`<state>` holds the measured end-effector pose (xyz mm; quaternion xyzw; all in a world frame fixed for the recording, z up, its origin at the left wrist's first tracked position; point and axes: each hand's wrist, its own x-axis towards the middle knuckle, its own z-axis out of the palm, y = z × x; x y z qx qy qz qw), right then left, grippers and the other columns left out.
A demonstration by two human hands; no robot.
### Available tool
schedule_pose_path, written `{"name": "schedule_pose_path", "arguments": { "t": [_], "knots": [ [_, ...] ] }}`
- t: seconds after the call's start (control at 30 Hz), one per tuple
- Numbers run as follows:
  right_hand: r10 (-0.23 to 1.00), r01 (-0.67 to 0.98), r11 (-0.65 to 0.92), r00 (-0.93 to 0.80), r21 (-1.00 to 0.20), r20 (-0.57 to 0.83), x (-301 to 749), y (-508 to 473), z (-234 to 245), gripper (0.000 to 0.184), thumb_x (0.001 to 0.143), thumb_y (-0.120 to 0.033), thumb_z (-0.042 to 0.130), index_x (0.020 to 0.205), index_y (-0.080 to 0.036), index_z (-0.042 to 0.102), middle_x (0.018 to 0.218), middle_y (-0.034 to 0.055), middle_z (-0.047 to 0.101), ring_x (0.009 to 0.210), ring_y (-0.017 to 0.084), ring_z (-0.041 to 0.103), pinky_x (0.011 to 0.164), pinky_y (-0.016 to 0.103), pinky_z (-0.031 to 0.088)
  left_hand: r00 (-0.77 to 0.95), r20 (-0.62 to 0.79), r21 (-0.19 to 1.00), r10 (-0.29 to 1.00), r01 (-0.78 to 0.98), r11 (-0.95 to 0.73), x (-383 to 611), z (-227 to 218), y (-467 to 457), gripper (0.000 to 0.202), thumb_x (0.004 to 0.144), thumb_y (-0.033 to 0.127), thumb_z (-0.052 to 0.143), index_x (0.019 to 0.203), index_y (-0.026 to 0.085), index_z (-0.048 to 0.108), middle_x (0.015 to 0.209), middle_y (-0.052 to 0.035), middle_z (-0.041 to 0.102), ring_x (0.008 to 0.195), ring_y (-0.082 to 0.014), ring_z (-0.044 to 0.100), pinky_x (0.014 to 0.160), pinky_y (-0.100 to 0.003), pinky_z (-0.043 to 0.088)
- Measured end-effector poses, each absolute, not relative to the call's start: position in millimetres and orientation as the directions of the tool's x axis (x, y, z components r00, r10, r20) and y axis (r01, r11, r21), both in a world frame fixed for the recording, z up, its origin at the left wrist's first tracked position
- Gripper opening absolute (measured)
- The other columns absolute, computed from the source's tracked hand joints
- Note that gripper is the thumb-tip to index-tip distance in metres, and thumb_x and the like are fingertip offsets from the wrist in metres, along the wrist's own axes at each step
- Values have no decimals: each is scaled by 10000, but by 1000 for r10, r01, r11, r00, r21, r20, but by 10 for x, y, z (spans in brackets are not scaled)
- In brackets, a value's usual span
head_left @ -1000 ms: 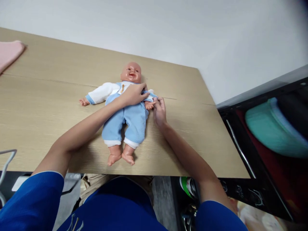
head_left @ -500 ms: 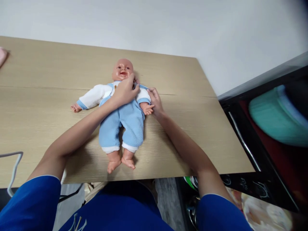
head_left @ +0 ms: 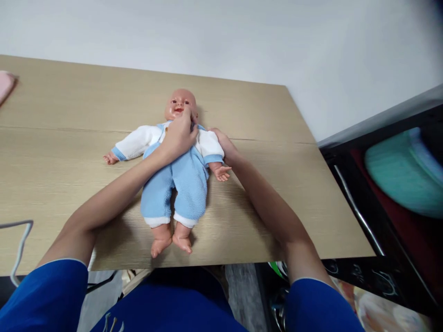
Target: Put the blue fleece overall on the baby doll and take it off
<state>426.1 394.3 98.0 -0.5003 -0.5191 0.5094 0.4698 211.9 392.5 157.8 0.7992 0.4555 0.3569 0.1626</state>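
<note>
A baby doll in a white top and light blue overalls lies on its back on the wooden table, head away from me. My left hand rests on the doll's chest just under its chin, fingers curled and pinched at the collar. My right hand lies against the doll's shoulder on the right side, its fingers tucked behind the white sleeve and mostly hidden.
A pink cloth shows at the table's far left edge. A white wire hanger pokes in at the near left. To the right stands a black rack holding a teal item. A white wall lies behind.
My left hand has slid from the doll's chest up to its collar. My right hand has left the doll's wrist and gone up behind its shoulder. The doll's arm now lies free.
</note>
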Motion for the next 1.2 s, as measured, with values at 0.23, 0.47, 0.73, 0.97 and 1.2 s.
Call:
{"name": "schedule_pose_path", "arguments": {
  "t": [0.23, 0.47, 0.73, 0.97, 1.2],
  "knots": [
    [983, 305, 56, -186, -951, -2, 4773, 3191, 1365, 821, 819, -420, 1066, 1536, -319, 678, 1074, 25, 872, 883, 284, 831, 866, 467, 753, 320, 462, 534, 827, 644, -547, 2129, 1472, 3974, 273, 1074, 226, 589, 1340, 272, 628, 1168, -137, 762, 1148, -352, 730, 1044, -530, 596],
    [907, 663, 381, -403, -644, 121, 5351, 3261, 1555, 615, 896, -585, 974, 1427, -301, 851, 1337, 69, 921, 1140, 386, 837, 1109, 548, 663, 304, 432, 556, 849, 651, -517, 2125, 1491, 3964, 163, 1167, 284, 614, 1329, 264, 621, 1284, -171, 735, 1298, -391, 721, 1159, -599, 558],
    [911, 783, 379, -221, -493, 348, 5389, 3436, 1178, 796, 941, -913, 762, 1349, -231, 815, 1371, 195, 854, 1288, 456, 758, 1199, 669, 578, 337, 529, 528, 779, 588, -613, 2136, 1386, 4014, 208, 1157, 413, 689, 1298, 260, 693, 1271, -167, 782, 1332, -412, 716, 1263, -652, 507],
    [784, 665, 573, -277, -478, 555, 4615, 2865, 1276, 298, 1153, -508, 646, 1294, -291, 793, 1364, 147, 811, 1350, 414, 721, 1258, 681, 497, 300, 592, 496, 748, 597, -631, 1717, 1621, 3631, 507, 1196, 730, 538, 1310, 275, 730, 1391, -169, 770, 1436, -425, 647, 1325, -675, 419],
    [913, 250, 390, -228, -886, 338, 4348, 2931, 1047, 524, 1034, -795, 782, 995, -294, 635, 980, 39, 654, 947, 267, 641, 900, 450, 587, 256, 545, 552, 799, 607, -571, 775, 1425, 3292, 534, 1176, 773, 507, 1135, 277, 699, 1168, -139, 776, 1101, -351, 687, 1157, -603, 541]
  ]
}}
